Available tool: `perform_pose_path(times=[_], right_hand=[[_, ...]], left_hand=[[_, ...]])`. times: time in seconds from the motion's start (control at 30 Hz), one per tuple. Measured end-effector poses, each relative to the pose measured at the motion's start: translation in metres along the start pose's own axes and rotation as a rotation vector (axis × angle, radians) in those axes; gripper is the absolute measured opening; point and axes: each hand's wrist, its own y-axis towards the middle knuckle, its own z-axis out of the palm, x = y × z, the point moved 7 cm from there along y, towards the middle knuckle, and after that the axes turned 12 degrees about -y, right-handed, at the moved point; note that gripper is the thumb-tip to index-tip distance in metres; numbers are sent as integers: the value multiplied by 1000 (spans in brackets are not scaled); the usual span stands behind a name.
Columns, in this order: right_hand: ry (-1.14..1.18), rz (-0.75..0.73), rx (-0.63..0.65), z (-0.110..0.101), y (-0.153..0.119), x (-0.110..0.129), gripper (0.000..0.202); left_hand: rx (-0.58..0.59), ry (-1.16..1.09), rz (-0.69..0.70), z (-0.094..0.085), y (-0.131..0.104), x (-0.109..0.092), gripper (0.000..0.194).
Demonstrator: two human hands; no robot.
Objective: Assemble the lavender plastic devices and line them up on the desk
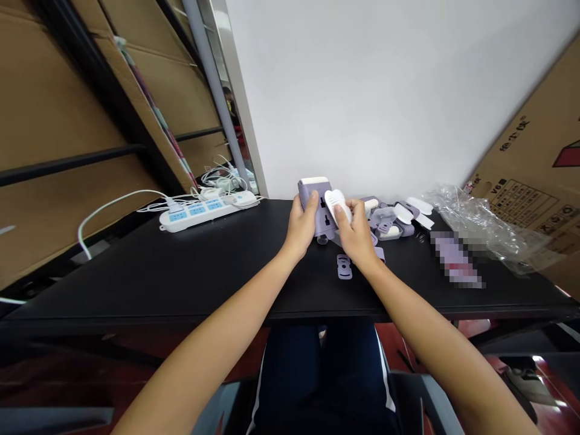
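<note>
My left hand (pixel 302 225) is closed round a purple box-shaped case (pixel 316 196) with a white top edge and dark cut-outs in its face, held up above the black table. In my right hand (pixel 357 232) is a white ribbed oval piece (pixel 336 202), tilted against the right side of the case. A flat purple plate with slots (pixel 344 267) lies on the table below the hands. Behind and right of my right hand sits a pile of purple and white parts (pixel 385 220).
A white power strip (pixel 208 210) with cables stands at the back left of the black table (pixel 181 272). Crumpled clear plastic (pixel 489 223) and a blurred purple item (pixel 457 258) lie at the right. Cardboard boxes (pixel 539 157) lean beside the white wall (pixel 362 90).
</note>
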Motion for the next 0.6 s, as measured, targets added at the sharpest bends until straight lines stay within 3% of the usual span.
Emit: perform_pose_path(times=[0.2, 0.4, 0.6], right_hand=[[-40, -60, -78, -4, -1, 4, 33], [223, -62, 99, 10, -2, 0, 42], [192, -50, 172, 13, -1, -3, 44]], left_hand=[[92, -125, -1, 11, -3, -5, 43], [236, -306, -161, 24, -11, -1, 52], [309, -193, -80, 24, -9, -4, 57]])
